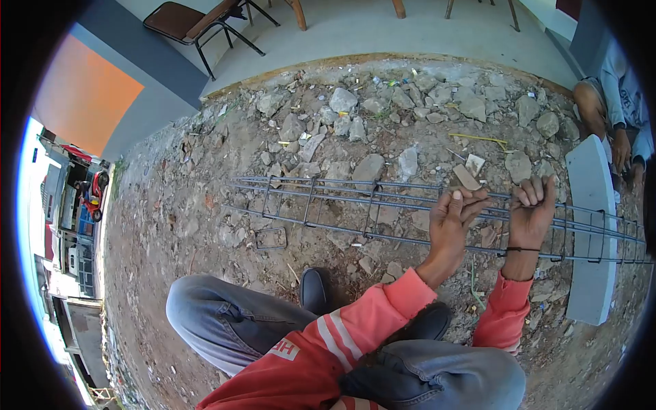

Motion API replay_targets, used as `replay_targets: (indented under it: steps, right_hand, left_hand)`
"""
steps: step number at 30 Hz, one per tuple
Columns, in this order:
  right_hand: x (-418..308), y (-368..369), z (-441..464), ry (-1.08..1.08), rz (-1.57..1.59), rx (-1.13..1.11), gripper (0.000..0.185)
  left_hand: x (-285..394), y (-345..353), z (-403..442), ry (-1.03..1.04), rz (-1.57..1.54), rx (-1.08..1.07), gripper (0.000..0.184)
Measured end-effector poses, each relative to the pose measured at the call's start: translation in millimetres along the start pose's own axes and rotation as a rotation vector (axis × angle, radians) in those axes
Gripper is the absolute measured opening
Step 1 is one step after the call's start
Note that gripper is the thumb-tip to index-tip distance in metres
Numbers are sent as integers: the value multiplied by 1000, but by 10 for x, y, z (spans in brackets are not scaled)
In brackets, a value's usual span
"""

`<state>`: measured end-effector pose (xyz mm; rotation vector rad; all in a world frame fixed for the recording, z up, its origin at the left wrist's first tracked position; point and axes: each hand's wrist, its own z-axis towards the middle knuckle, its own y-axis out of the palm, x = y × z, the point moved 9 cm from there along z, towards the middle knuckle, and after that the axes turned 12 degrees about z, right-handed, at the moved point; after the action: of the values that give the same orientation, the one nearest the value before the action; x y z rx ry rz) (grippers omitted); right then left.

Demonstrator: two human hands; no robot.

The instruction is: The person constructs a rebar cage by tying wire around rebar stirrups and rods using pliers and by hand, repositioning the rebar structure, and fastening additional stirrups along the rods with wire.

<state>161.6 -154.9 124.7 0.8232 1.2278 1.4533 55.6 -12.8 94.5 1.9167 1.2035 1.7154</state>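
A long rebar cage (372, 195) of thin steel bars with square stirrups lies across in front of me. My left hand (454, 222) is over its bars, thumb and fingers pinched together at the upper side. Whatever lies between those fingertips is too small to make out. Close on its right, my right hand (531, 213) reaches in among the bars with its fingers curled. I cannot make out what it grips. A dark band circles the right wrist. One loose square stirrup (271, 238) lies on the ground to the left.
A grey slab (591, 239) stands under the cage's right part. Another person (622, 109) sits at the far right. Broken stones (369, 169) litter the ground beyond the cage. A chair (195, 26) stands on the raised floor behind. My shoes and knees are close below the cage.
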Motion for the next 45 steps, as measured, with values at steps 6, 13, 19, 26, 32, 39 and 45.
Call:
replay_targets:
  steps: [6, 13, 19, 26, 32, 39, 45]
  right_hand:
    - [149, 221, -274, 31, -1191, 398, 23]
    - [609, 324, -622, 310, -1725, -131, 22]
    - [38, 383, -958, -9, -1607, 315, 8]
    - [-847, 436, -734, -7, -1889, 361, 8]
    - [-710, 59, -253, -75, -2376, 13, 23]
    - [-383, -75, -260, 91, -2435, 400, 23]
    - [-475, -305, -322, 90, -2176, 412, 24]
  left_hand:
    - [392, -218, 215, 148, 555, -9, 29]
    - [308, -182, 248, 2, 558, -25, 26]
    - [-448, -157, 95, -396, 270, 13, 26]
    - [-274, 137, 424, -86, 1192, -440, 37]
    - [-171, 467, 1228, 460, 1747, -354, 25]
    - [-1018, 287, 1507, -492, 1407, -446, 24]
    - [-1104, 285, 1549, -572, 1346, -484, 19]
